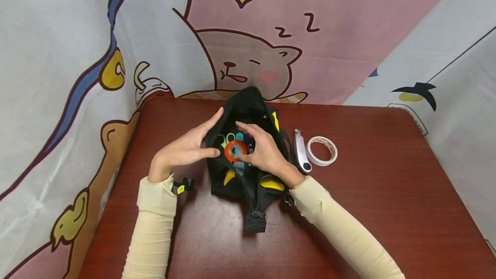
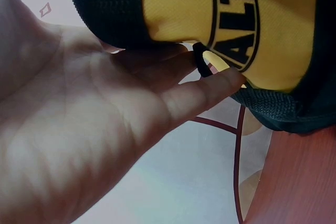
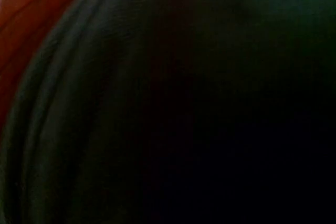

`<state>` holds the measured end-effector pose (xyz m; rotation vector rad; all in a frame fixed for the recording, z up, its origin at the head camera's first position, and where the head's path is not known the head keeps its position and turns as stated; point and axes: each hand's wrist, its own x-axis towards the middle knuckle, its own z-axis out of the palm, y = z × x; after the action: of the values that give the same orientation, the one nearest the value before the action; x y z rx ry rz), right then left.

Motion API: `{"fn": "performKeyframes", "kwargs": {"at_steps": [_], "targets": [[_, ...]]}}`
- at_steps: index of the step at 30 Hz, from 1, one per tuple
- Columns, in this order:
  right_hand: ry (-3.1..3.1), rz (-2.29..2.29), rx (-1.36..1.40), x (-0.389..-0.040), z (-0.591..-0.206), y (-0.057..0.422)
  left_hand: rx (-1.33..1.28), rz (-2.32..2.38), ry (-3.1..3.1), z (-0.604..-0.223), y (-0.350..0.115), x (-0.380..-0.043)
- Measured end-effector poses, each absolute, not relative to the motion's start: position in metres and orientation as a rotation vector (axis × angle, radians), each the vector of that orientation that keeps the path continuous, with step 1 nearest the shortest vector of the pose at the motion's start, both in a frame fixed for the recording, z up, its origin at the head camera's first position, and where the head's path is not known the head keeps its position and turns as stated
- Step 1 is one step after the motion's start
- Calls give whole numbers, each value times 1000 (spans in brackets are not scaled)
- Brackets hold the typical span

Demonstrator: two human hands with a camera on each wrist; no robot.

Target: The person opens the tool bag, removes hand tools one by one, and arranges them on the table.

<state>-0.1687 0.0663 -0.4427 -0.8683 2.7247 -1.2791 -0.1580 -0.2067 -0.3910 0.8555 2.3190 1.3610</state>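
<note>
A black bag [image 1: 252, 98] with yellow panels stands unzipped on the table. My left hand [image 1: 185, 144] is at its left rim, thumb and forefinger spread apart. In the left wrist view, extended fingers [image 2: 194, 95] touch the bag's yellow lettered panel [image 2: 178, 6]. My right hand [image 1: 265, 150] reaches into the opening, its thumb over the edge of an orange tape roll [image 1: 231, 156] and its fingers held apart from it. Beside the roll are pale green scissors [image 1: 230, 136] and a blue item [image 1: 240, 168]. Dark bag fabric [image 3: 79, 103] fills most of the right wrist view.
Right of the bag, a white-handled folding saw [image 1: 300, 150] lies against a white tape roll [image 1: 310, 146]. A strap with a buckle [image 1: 255, 223] hangs toward the table's front. Printed cloth [image 1: 329, 68] rises behind the table [image 1: 387, 175].
</note>
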Motion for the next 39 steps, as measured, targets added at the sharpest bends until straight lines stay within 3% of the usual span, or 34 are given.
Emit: {"fn": "performKeyframes", "kwargs": {"at_steps": [15,39], "targets": [[2700,-1082,-743,-176,-459,58,853,1354,2319,-389,-207,-157],[2768,-886,-802,-172,-468,53,812,1340,2322,-388,-206,-153]]}}
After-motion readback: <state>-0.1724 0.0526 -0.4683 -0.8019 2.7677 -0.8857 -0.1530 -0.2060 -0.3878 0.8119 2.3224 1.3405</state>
